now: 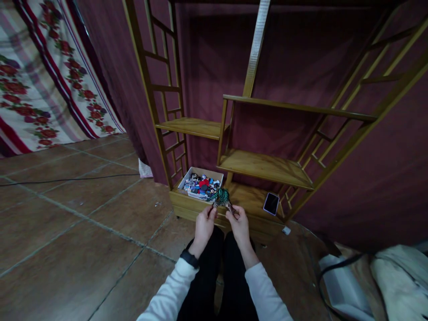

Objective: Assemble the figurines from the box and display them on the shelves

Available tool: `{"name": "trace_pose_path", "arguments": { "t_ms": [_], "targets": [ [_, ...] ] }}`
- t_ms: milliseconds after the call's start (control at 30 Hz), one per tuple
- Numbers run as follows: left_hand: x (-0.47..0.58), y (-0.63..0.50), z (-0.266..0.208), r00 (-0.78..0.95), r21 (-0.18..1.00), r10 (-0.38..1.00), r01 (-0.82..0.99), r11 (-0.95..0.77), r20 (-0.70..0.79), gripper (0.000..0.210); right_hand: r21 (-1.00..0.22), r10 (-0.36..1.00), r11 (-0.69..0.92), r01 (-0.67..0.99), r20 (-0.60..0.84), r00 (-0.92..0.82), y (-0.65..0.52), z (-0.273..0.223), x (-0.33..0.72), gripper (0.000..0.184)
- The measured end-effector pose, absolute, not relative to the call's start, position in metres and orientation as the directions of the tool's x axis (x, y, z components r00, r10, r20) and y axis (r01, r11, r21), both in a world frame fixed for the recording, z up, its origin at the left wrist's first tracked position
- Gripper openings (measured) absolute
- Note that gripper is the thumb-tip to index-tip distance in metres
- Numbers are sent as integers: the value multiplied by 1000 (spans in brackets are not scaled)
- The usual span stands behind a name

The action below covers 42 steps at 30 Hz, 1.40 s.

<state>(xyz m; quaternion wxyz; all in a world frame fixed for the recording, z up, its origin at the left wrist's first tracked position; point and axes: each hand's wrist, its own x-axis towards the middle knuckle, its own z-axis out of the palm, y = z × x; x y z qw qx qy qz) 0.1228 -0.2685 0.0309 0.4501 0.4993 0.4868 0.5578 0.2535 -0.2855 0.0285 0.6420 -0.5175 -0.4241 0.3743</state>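
The step in hand seemed to be holding and spreading a green piece (223, 196) between the fingertips: the left hand (203, 225) and right hand (239, 223) both pinched narrow on its lower ends, with the piece at twelve o'clock from them. An open box (214, 174) of small, colourful items sat at eleven o'clock on the low shelf (245, 194), a dark-screened device (271, 203) towards two. The next move, I judged, called for a light, even grip from both hands (the piece looked loose and tangly). Fingers hid its ends; its material and the box's jumbled contents were too small to tell.
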Motion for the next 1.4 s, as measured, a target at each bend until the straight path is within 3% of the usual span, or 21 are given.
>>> {"name": "trace_pose_path", "arguments": {
  "t_ms": [433, 667, 1200, 1400],
  "targets": [
    [125, -273, 45, 17, 947, 998, -317, 60, -58, 36, -932, 888, 327, 157, 360, 288, -304, 61, 236, 30],
    [123, -280, 55, 38, 924, 995, -369, 97, -90, 35, -963, 896, 214, 161, 260, 360, -296, 46, 248, 33],
    [139, -289, 73, 108, 929, 992, -354, 104, -70, 36, -980, 902, 181, -79, 134, 410, -270, 25, 257, 31],
    [139, -285, 71, 90, 947, 993, -307, 96, -71, 35, -979, 869, 203, 24, 191, 456, -270, 28, 258, 30]
  ]
}}
